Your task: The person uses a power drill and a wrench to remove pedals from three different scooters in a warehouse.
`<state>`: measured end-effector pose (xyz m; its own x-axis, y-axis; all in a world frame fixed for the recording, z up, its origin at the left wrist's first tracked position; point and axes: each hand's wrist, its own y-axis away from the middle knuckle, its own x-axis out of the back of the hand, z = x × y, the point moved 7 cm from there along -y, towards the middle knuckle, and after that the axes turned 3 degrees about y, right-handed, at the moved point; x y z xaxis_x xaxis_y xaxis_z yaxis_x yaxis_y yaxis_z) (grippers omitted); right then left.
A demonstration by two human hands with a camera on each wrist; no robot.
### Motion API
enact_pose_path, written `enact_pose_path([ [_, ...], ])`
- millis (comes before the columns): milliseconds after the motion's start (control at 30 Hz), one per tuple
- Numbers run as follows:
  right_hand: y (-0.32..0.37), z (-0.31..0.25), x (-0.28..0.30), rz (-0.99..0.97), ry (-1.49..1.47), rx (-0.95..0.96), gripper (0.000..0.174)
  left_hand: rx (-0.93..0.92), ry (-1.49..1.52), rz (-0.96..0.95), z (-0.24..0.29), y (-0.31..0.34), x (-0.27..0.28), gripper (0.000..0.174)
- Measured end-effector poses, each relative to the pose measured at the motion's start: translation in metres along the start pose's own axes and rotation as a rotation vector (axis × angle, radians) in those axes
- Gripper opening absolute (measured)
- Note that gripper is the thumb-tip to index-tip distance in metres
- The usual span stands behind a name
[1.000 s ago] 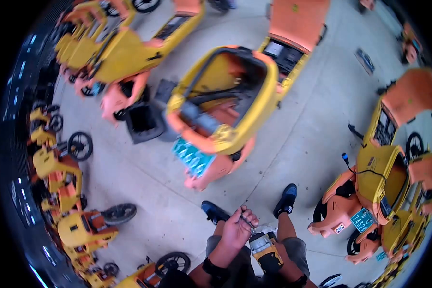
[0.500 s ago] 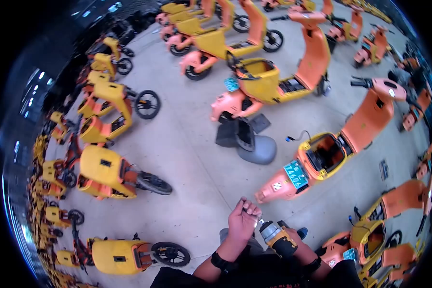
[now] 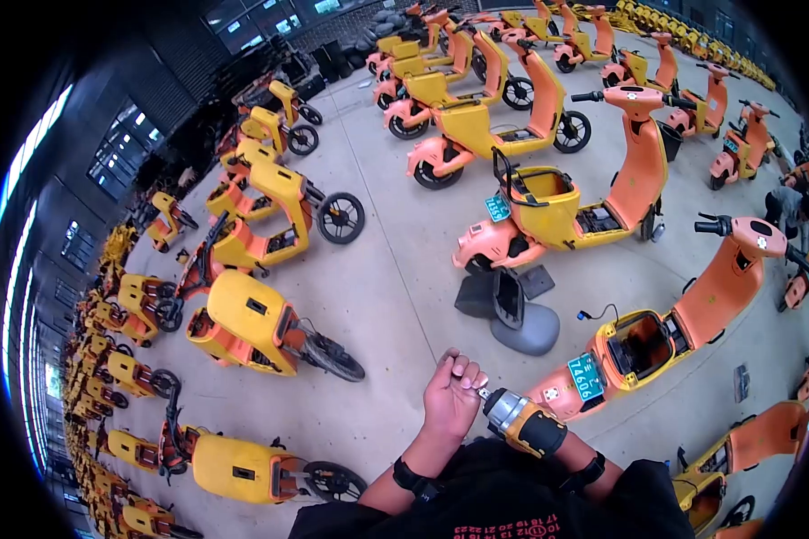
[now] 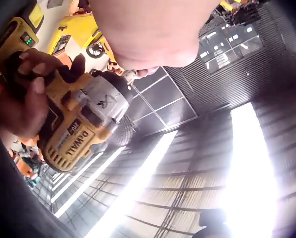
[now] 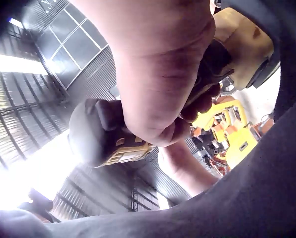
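My right hand (image 4: 26,101) grips the handle of a yellow and black DeWalt cordless impact driver (image 3: 523,422) with a silver nose. In the head view the driver hides most of that hand; the right wrist view shows the back of the hand (image 5: 158,84) wrapped round the tool. A short silver bit (image 3: 484,393) sticks out of the nose toward my left hand (image 3: 452,395). The left hand's fingers are curled, and its fingertips pinch the bit's end. In the left wrist view those fingertips (image 4: 147,72) sit right at the bit.
An orange scooter (image 3: 719,296) with its yellow compartment uncovered stands just right of the hands. Grey and black covers (image 3: 526,328) lie on the concrete floor (image 3: 377,305) ahead. Yellow scooters (image 3: 243,323) line the left side, and more stand behind. A crouching person (image 3: 785,207) is at far right.
The head view has swung up and left from the floor and near scooter to the wider hall. Both hands stay together with the driver, which has tilted somewhat; the holds look the same.
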<state>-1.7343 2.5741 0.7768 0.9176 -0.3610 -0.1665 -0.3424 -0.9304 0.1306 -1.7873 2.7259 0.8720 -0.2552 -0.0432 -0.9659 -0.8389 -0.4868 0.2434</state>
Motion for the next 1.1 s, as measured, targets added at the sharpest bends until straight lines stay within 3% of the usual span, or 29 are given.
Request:
enact_pose_path([
  [167,-0.018,-0.018,0.035,-0.037,-0.018,0.073,0.016,-0.062,-0.155,-0.014,-0.020,-0.031,-0.034,0.012],
  [267,-0.023,-0.073,0.050,-0.045,0.310,0.328,0.020,-0.044,-0.231,-0.085,-0.033,-0.057,-0.046,0.011],
  [333,-0.025,-0.079,0.067,0.009,0.345,0.337,0.023,-0.013,-0.265,-0.095,-0.043,-0.073,-0.042,0.011],
  [400,-0.029,-0.085,0.075,-0.041,0.403,0.391,0.029,-0.048,-0.395,-0.133,-0.049,-0.094,-0.041,0.011],
  [433,-0.031,-0.093,0.080,0.019,0.386,0.440,0.039,-0.057,-0.472,-0.135,-0.051,-0.104,-0.041,0.009],
  [533,-0.047,-0.074,0.098,0.085,0.418,0.373,0.048,-0.035,-0.472,-0.118,-0.059,-0.135,-0.043,0.009],
  [700,-0.091,-0.069,0.132,0.203,0.369,0.295,0.042,0.094,-0.318,-0.104,-0.068,-0.210,-0.034,0.007],
  [800,-0.130,-0.073,0.157,0.313,0.387,0.317,0.037,0.110,-0.287,0.010,-0.065,-0.267,-0.030,0.009],
  [867,-0.165,-0.069,0.173,0.320,0.350,0.188,0.034,0.182,-0.257,0.050,-0.060,-0.308,-0.026,0.011],
  [1000,-0.223,-0.090,0.208,0.406,0.480,0.182,0.036,0.367,-0.229,0.085,-0.050,-0.379,-0.012,0.015],
  [1100,-0.256,-0.064,0.224,0.387,0.533,0.111,0.039,0.590,-0.207,0.021,-0.053,-0.409,0.002,0.018],
])
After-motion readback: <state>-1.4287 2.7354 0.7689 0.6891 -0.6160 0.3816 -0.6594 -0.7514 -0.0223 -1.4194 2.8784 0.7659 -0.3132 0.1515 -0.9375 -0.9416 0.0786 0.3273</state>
